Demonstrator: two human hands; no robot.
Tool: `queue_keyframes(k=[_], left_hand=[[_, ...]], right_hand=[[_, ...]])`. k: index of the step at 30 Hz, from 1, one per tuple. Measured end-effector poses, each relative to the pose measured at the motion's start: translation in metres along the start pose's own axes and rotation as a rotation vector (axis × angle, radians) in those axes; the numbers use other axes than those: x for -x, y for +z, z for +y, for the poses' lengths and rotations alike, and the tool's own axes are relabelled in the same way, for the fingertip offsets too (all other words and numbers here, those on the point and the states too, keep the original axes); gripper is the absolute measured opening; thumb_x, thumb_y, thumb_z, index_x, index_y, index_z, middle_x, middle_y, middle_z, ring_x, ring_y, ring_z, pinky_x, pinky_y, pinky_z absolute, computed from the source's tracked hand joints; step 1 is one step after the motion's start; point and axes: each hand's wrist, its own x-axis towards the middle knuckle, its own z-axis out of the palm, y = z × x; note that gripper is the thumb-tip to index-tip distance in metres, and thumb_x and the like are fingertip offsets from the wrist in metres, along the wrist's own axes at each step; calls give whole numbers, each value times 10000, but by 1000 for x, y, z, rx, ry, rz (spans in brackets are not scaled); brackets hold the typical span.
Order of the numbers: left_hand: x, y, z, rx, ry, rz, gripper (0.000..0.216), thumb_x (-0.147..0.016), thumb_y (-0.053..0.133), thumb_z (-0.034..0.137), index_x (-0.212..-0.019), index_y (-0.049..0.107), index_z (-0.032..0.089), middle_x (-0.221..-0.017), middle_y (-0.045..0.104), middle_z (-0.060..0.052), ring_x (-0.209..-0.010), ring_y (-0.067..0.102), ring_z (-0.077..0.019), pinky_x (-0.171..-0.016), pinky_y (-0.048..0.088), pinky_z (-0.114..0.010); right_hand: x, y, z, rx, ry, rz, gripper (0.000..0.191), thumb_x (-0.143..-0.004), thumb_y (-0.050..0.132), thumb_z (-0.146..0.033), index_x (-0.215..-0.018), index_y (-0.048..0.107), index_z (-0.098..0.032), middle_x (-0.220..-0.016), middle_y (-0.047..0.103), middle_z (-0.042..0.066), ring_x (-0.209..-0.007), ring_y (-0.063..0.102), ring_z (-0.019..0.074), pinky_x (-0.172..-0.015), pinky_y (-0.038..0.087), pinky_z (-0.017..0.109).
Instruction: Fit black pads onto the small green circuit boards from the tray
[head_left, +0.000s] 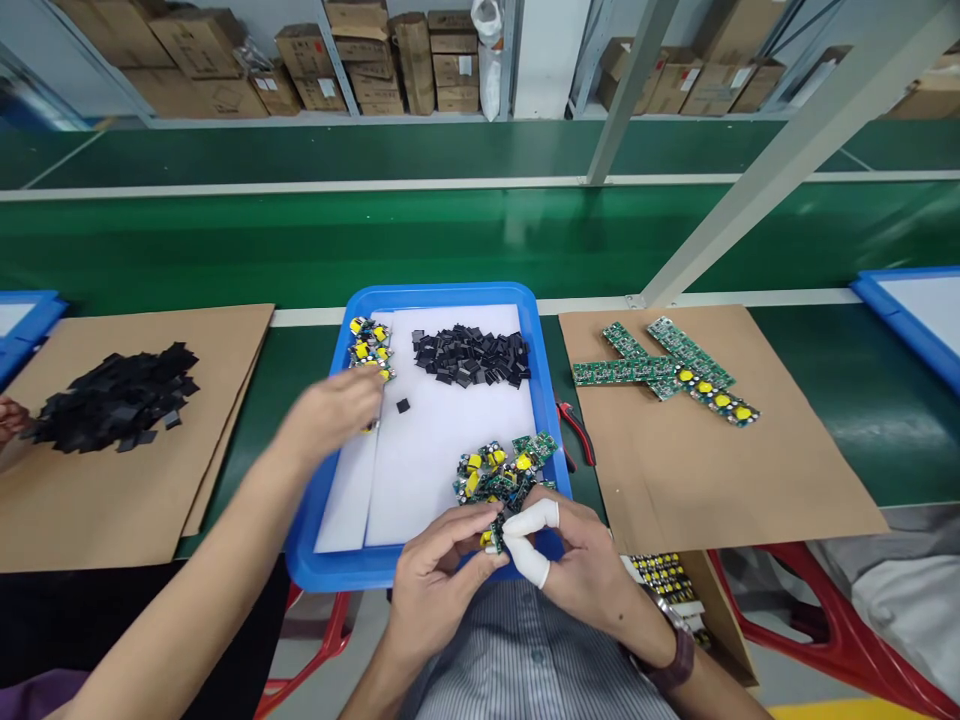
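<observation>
A green table [847, 400] is covered at left and right by a left cardboard sheet [112, 515] and a right cardboard sheet [712, 485], and between them a white-lined blue tray [442, 294] is set at the table's near edge. A large black heap [120, 400] is spread on the left sheet. At the tray's near edge, a small circuit board [495, 533] is held up: it is clamped in the fingertips of the left hand [450, 575] and pinched by the white-covered thumb and forefinger of the right hand [574, 555]. A co-worker's hand [337, 410] is extended over the tray's left edge; whether anything is gripped cannot be told. Black pieces [472, 355] are piled near the tray's far right corner, circuit boards [480, 475] are heaped by its right edge towards the near corner, and yellow-topped boards [367, 345] are lined along its far left side. Green board strips [690, 350] are crossed near the right sheet's far edge. Red-handled pliers [577, 432] are laid just outside the tray's right edge. A single black square [403, 405] is left on the liner.
</observation>
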Motion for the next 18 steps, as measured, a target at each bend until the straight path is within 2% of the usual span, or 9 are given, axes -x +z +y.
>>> queue_keyframes(k=[5,9,14,18], left_hand=[[-1,0,0,-49,71,4,422,-819,812,83,-1172,780,313,-1197,783,-66,-1116,744,-237,-986,621,-368],[-3,0,2,-37,88,-1,422,-815,818,90,-1176,779,304,-1181,790,-73,-1103,752,-244,-965,634,-372],[-5,1,4,-64,96,28,373,-815,821,110,-1147,795,278,-1156,796,-92,-1070,763,-262,-943,647,-402],[-4,3,4,-92,88,29,384,-822,816,118,-1168,786,284,-1166,793,-86,-1075,759,-252,-926,653,-383]], right_hand=[[0,1,1,-34,85,23,174,-824,629,-53,-834,674,-221,-753,590,-22,-665,568,137,-626,455,253],[2,5,2,50,7,12,166,-845,618,-69,-860,676,-223,-754,556,-24,-675,543,141,-636,434,265],[1,5,7,-28,90,21,149,-837,619,-76,-859,670,-215,-764,583,-18,-669,574,139,-622,470,254],[-1,2,9,-30,33,-36,123,-848,640,-107,-857,695,-217,-785,615,-3,-703,585,150,-655,490,269]])
